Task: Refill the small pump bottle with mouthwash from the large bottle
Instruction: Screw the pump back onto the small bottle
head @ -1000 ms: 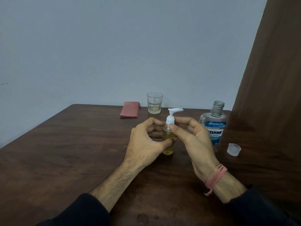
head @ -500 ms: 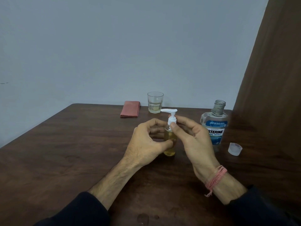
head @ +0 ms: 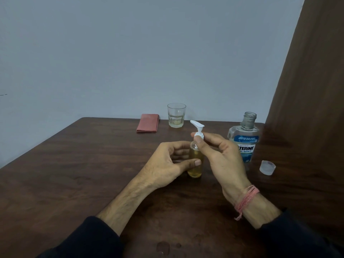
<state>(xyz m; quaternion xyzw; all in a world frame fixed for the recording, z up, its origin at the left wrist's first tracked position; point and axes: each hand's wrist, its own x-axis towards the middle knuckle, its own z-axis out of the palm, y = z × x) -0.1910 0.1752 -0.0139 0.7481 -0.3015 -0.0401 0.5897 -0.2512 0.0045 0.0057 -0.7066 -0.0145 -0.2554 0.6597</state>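
Standing behind the hands are a glass (head: pixel 176 115), red cloth (head: pixel 148 125), uncapped large bottle (head: pixel 244 138) and cap (head: pixel 267 167). Left hand (head: pixel 167 162) grips the small pump bottle (head: pixel 195 164); right hand (head: pixel 221 155) pinches the pump head (head: pixel 198 130), whose nozzle has swung leftward.

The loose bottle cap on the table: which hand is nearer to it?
Right. The right hand is just left of the cap; the left hand lies farther left, beyond the pump bottle.

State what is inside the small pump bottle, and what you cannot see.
The small pump bottle holds yellowish liquid, visible through its clear wall. The left hand and right hand cover parts of it, so the exact level and the pump's tube are hidden.
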